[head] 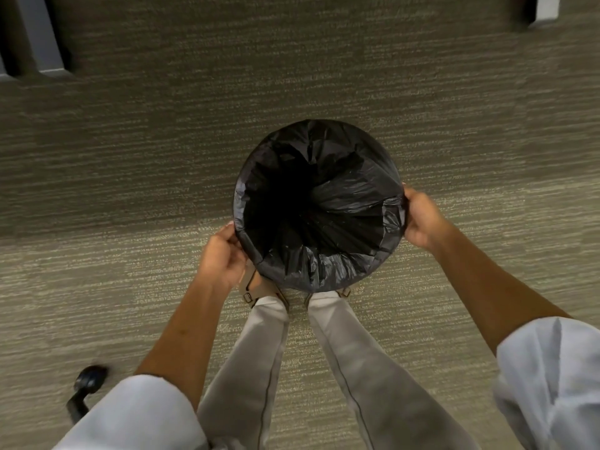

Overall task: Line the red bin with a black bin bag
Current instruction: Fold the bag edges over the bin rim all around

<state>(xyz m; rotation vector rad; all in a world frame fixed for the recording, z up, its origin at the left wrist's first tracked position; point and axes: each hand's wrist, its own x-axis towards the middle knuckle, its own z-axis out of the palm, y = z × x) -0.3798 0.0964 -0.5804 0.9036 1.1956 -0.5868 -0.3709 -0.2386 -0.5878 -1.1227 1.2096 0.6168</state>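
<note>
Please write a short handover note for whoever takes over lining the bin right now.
Left hand: gripping the bag at the bin's near-left rim.
Right hand: gripping the bag at the right rim.
Black bin bag: open inside the bin, its edge folded over the rim all round; no red shows from above.
Bin stands on the carpet before the person's feet.
Left: probably snug the overhang and push the creased bag down, then let go.

Bin bag (344,190) thin glossy crinkled black plastic; carpet (162,157) rough ribbed weave; trousers (246,368) smooth matt cloth

Striped grey-beige carpet (130,190), grey furniture legs (42,37)
</note>
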